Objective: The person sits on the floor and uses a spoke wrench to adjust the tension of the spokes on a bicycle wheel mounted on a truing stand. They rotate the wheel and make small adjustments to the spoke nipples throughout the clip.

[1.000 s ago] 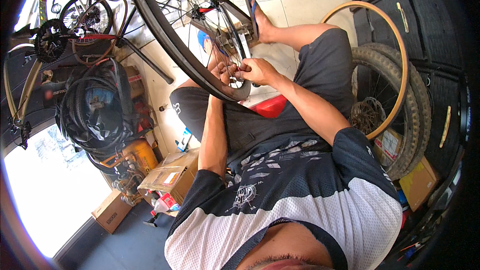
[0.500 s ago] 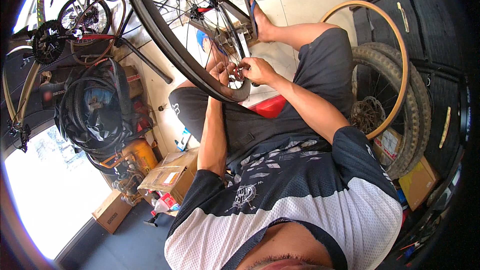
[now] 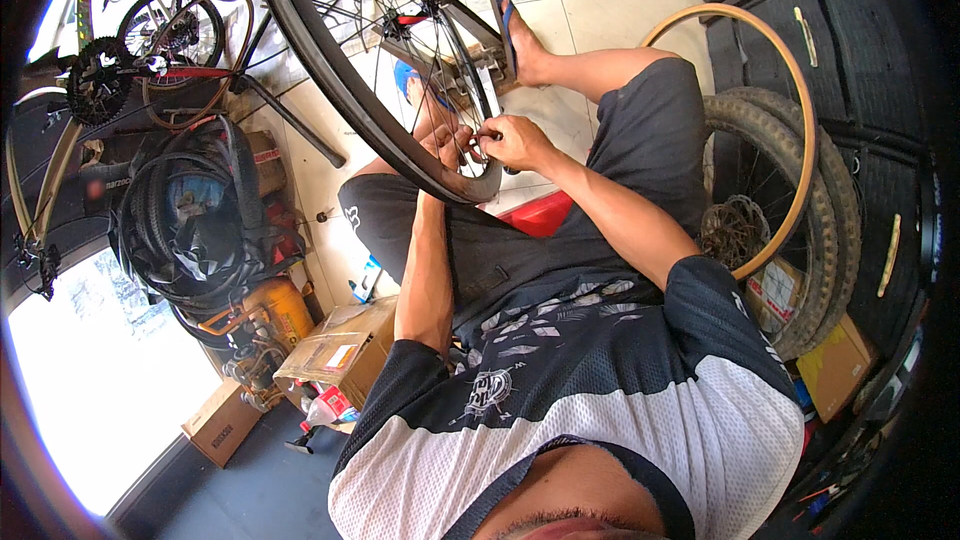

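Observation:
A bicycle wheel [image 3: 312,48] with a dark rim and thin spokes stands upright in front of me, its hub carrying a red lever [image 3: 408,20]. Its lower rim comes down between my knees. My left hand [image 3: 443,145] reaches in among the spokes near the rim, fingers closed; what they grip is mostly hidden. From the right, my right hand [image 3: 518,143] pinches at the same spot, thumb and forefinger together beside the spokes. A small red tool, seemingly a spoke wrench, shows only partly between the fingertips.
Dark stand arms [image 3: 470,20] flank the hub. A red object [image 3: 540,214] lies between my legs. To the right are a tan rim [image 3: 805,120], knobby tyres [image 3: 845,210] and dark drawers. On the left are bicycles, a tyre pile [image 3: 150,210] and a cardboard box [image 3: 340,345].
The wheel has shifted very slightly right. My fingers have closed in nearer each other, and less of the small red tool shows between them.

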`<state>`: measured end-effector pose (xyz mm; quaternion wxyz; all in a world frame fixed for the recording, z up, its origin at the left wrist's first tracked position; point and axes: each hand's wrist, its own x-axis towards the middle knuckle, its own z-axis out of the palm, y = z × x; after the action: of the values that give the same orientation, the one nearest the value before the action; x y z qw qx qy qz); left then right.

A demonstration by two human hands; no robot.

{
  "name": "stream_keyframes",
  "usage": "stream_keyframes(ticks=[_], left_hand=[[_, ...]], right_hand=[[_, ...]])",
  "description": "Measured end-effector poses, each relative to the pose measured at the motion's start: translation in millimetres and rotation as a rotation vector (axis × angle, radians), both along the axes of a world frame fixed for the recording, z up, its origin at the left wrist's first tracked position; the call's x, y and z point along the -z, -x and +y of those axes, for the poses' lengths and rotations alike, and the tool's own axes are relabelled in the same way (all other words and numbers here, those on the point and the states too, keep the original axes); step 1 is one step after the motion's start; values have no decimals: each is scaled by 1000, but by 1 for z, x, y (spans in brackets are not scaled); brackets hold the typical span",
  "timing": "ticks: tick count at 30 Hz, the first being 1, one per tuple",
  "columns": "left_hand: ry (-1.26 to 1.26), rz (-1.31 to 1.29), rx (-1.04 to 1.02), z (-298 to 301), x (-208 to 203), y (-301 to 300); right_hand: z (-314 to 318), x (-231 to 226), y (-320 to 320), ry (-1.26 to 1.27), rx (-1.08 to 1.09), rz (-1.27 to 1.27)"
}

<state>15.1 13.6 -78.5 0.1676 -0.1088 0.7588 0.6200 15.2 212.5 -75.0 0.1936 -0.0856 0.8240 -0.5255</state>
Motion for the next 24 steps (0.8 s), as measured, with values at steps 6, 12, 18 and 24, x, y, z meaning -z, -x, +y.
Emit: stream_keyframes(ticks=[6,12,18,24], left_hand=[[-150,-62,-124,11,-11,-4],[-101,6,-24,0,-1,-2],[35,-6,-18,0,1,0],[-100,-13,-77,10,-13,-4]], right_hand=[[-5,10,-7,171,97,-114],[-6,2,-9,222,120,-161],[-3,4,-3,158,71,-56],[-4,25,-5,312,146,-157]])
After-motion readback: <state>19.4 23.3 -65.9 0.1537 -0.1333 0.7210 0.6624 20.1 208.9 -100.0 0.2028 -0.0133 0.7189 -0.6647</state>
